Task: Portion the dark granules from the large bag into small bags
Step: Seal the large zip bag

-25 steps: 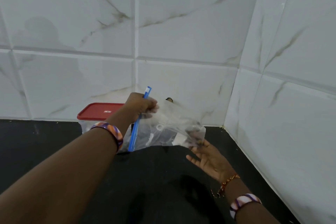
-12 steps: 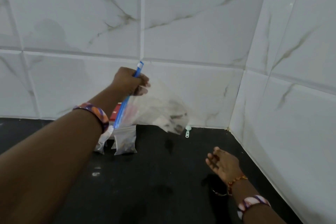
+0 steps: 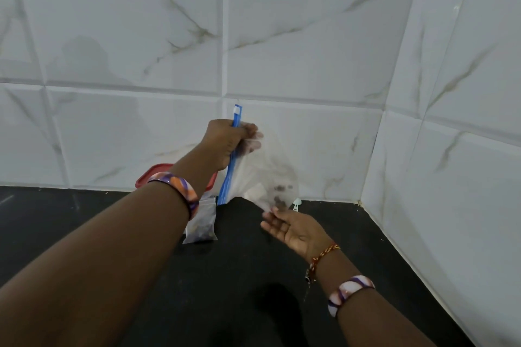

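Almost empty big bag, held up in the middle of the frame

A filled small bag (image 3: 200, 227) stands at lower middle on the black counter (image 3: 84, 214). The left hand (image 3: 225, 141) squeezes the large bag (image 3: 262, 175) by its blue zip, probably so the last dark granules (image 3: 280, 194) slide down. Right of it, the right hand (image 3: 296, 231) waits flat and open underneath, its fingertips at the bag's bottom corner.

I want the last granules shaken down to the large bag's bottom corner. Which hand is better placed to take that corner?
Probably the right hand: it is open, palm up, just under the large bag and its low corner. The left hand grips the blue zip edge up top.
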Available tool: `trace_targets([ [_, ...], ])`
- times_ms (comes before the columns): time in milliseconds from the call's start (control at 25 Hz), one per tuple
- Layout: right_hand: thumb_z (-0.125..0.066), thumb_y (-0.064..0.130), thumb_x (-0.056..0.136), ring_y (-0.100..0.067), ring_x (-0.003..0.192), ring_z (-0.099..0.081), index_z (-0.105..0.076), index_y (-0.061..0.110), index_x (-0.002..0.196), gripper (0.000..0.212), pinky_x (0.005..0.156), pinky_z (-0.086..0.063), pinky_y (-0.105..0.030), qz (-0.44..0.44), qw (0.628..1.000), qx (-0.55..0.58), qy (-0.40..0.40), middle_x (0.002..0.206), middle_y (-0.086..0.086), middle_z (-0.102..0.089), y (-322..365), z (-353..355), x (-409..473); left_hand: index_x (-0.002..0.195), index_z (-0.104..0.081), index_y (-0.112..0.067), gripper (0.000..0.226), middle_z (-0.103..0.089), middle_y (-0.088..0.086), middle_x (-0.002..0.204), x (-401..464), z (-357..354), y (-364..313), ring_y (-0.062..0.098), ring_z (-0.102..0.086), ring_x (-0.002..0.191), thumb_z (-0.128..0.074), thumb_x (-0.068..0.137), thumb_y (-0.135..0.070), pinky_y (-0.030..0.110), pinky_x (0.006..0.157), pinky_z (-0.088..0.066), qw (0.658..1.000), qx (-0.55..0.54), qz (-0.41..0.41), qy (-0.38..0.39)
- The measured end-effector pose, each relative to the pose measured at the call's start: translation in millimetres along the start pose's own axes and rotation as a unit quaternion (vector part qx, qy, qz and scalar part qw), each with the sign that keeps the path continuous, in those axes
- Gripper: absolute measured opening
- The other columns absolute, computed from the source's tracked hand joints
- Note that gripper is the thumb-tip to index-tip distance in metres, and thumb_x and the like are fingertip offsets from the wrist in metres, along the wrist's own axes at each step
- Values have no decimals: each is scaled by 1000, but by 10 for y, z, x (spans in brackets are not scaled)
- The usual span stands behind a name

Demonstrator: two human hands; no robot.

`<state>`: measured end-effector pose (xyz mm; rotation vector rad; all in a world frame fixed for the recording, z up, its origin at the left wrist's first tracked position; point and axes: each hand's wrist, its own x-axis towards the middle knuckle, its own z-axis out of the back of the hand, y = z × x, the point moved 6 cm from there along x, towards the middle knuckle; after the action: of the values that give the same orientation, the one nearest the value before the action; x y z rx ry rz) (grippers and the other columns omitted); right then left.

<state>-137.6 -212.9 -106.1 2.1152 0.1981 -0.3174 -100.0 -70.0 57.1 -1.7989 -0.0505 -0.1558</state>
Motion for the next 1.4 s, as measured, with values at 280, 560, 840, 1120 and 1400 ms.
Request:
trace_targets([
  [280, -67, 1, 81, -17, 82, -64, -53, -1, 118, 39, 66, -57, -29, 119, 965, -233, -31, 94, -8, -66, 35, 188, -44, 74, -61, -5, 13, -65, 9, 69, 131, 175, -264, 11, -60, 33, -59, 87, -2, 21, 41, -53, 957, 284, -65, -2],
  [560, -38, 35, 98, -26, 109, -59, -54, 16, 123, 36, 92, -47, -45, 30, 994, -56, 85, 118, -10, -63, 69, 237, 2, 83, -67, -17, 11, -70, 3, 74, 28, -108, -134, 5, -59, 43, -59, 90, -18, 15, 44, -43, 883, 438, -63, 154],
  [840, -52, -1, 90, -23, 82, -64, -63, 4, 95, 13, 73, -58, -33, 117, 985, -130, 6, 92, -14, -66, 201, 358, 15, 87, -69, -8, 14, -63, 2, 59, 87, -56, -318, 5, -45, 26, -65, 85, -21, 13, 34, -35, 850, 504, -135, 80],
  [1120, -42, 14, 98, -30, 88, -65, -56, 5, 102, 17, 69, -59, -44, 108, 992, -59, 8, 101, -17, -65, 511, 296, 56, 88, -53, -13, 21, -64, 2, 64, 71, -109, -334, 18, -52, 38, -51, 93, -33, 17, 35, -36, 869, 458, -176, 62],
  [1400, -56, -3, 86, -11, 63, -67, -59, 5, 86, 9, 56, -55, -22, 183, 974, -129, 29, 79, -7, -65, 464, 250, 12, 67, -44, -11, 39, -40, 0, 58, 90, -84, -432, 19, -40, 54, -59, 88, -41, 25, 51, -28, 795, 548, -261, -13],
])
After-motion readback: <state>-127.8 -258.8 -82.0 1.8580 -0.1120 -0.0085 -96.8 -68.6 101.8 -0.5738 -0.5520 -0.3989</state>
